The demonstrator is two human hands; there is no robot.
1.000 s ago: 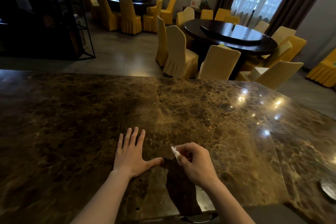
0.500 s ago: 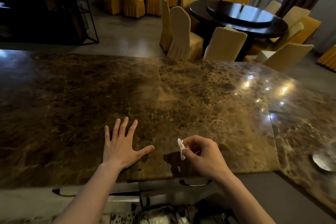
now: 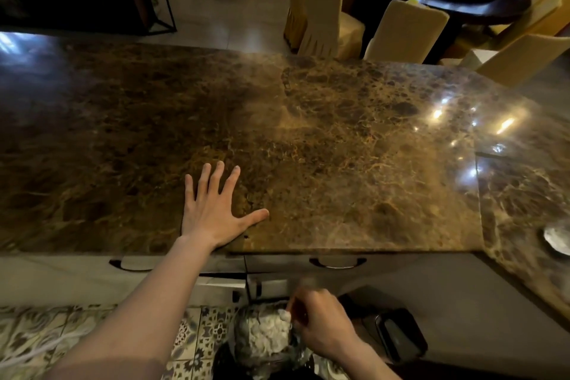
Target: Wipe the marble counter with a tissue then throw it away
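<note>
While the tissue sits pinched in the right hand, it hangs just above the bin (already full of white paper), below the table edge; the left hand lies spread flat on the marble, well apart.

Our right hand is blurred, so we cannot tell whether it grips the tissue. The bin below is cut off by the bottom edge, its contents indistinct.
</note>
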